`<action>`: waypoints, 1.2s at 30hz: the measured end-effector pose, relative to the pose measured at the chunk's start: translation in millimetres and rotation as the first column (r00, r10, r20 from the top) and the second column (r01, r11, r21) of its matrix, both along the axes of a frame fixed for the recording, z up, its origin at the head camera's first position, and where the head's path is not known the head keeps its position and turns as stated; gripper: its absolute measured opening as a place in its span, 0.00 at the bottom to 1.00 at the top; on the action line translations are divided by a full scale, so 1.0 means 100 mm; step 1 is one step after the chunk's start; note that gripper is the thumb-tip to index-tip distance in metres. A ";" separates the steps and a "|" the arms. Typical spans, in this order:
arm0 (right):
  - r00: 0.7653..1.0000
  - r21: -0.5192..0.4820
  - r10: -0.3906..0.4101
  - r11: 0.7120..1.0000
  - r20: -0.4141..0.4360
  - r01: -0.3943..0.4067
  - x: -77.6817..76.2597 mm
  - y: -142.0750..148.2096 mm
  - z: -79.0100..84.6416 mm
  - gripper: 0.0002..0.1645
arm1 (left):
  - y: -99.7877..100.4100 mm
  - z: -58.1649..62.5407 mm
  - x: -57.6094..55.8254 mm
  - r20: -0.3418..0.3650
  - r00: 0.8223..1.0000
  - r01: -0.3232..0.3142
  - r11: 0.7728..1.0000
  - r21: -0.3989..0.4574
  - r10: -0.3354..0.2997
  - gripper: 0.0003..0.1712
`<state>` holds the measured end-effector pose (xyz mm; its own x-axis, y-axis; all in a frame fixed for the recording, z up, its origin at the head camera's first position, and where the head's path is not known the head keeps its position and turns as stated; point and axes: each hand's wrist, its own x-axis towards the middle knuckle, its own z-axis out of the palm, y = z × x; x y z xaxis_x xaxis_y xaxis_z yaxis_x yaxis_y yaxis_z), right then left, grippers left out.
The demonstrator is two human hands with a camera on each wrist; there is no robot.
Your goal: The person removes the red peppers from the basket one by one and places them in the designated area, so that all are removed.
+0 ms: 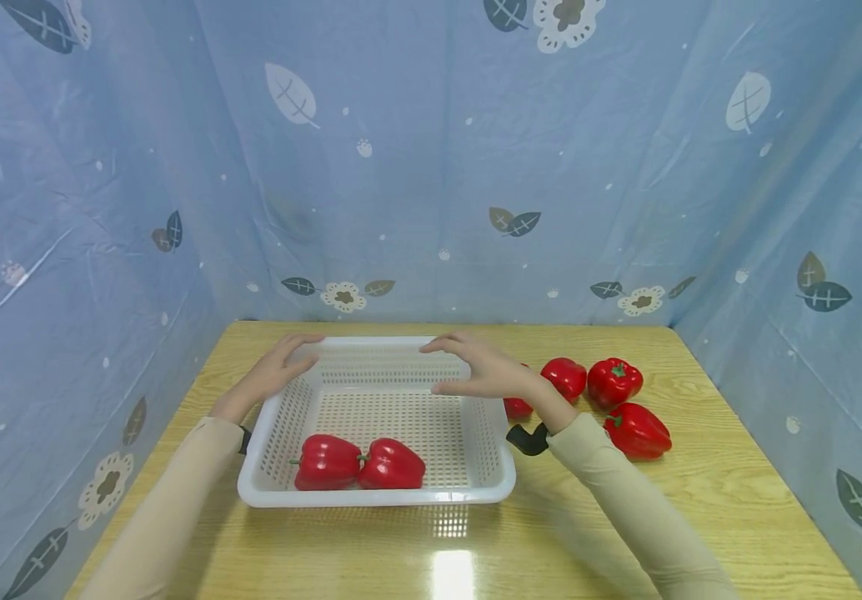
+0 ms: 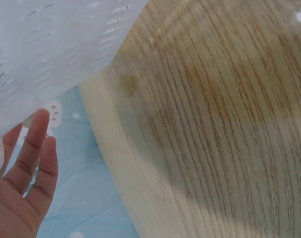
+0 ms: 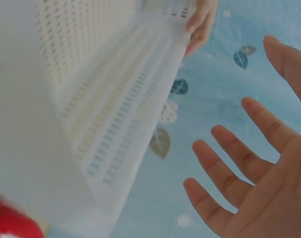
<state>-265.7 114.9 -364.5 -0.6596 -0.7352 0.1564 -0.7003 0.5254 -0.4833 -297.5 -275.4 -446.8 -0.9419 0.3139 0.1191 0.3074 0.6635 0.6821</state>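
Note:
A white perforated basket (image 1: 378,498) stands on the wooden table, with two red bell peppers (image 1: 392,465) lying side by side along its near wall. At the basket's far left corner is my left hand (image 1: 273,372), thumb and fingers spread apart; the left wrist view shows its fingers (image 2: 32,141) nearly straight beside the outer wall. My right hand (image 1: 487,371) hovers over the far right corner, thumb apart from the fingers. Nothing lies in its palm in the right wrist view, where the fingers (image 3: 224,171) spread beside the basket rim.
Several more red peppers lie right of the basket, including an upright one (image 1: 614,382) and one on its side (image 1: 639,431), close to my right forearm. A blue patterned curtain (image 1: 431,208) borders the table (image 1: 701,517) at the back and both sides.

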 end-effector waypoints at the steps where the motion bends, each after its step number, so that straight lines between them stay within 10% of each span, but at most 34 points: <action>1: 1.000 0.006 0.015 1.000 0.013 -0.015 0.00 -0.03 0.00 0.37 | 0.00 0.00 0.00 -0.003 1.000 0.002 1.000 -0.002 -0.002 0.28; 15: 0.977 0.119 0.195 0.972 0.088 -0.205 0.09 -0.45 -0.14 0.40 | 0.00 -0.01 -0.01 -0.018 1.000 0.002 1.000 -0.014 -0.002 0.30; 36: 0.896 0.220 0.232 0.918 0.378 -0.330 0.16 -0.70 -0.44 0.41 | 0.01 0.01 0.00 -0.030 0.999 0.012 1.000 -0.003 -0.012 0.29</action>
<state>-249.5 44.4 -408.8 -0.3946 -0.8781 -0.2708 -0.6581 0.4757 -0.5836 -297.5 -274.7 -446.0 -0.9342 0.3254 0.1460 0.3352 0.6615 0.6708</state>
